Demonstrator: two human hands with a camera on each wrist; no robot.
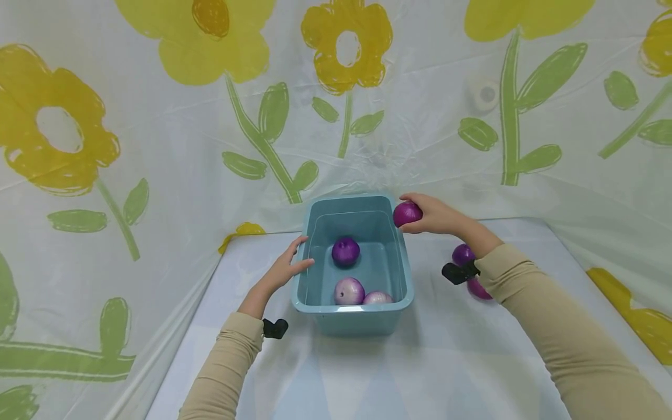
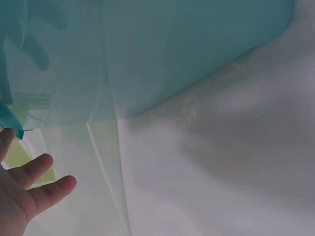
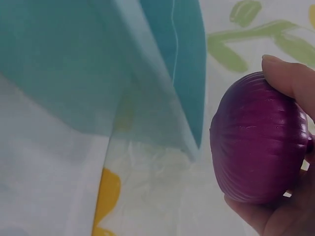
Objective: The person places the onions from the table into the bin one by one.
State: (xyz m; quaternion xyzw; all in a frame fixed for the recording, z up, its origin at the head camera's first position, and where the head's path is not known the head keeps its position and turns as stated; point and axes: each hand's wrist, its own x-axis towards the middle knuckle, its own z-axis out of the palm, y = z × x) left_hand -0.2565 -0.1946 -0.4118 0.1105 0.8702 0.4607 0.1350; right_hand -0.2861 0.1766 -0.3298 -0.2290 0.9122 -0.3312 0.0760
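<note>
A teal plastic bin (image 1: 349, 322) stands on the table, holding a dark purple onion (image 1: 345, 252) and two paler ones, a pale onion (image 1: 349, 291) and another pale onion (image 1: 378, 298), near its front wall. My right hand (image 1: 433, 214) grips a purple onion (image 3: 261, 140) between thumb and fingers, at the bin's right rim. At the left rim is my left hand (image 1: 286, 265), its fingers spread; in the left wrist view the fingers (image 2: 54, 194) are extended beside the bin wall (image 2: 197, 44), with nothing in them.
Right of the bin, partly hidden by the right wrist, lie a purple onion (image 1: 463, 255) and a reddish-purple onion (image 1: 479, 289). A flower-printed curtain (image 1: 399, 140) hangs behind and beside the table (image 1: 336, 385).
</note>
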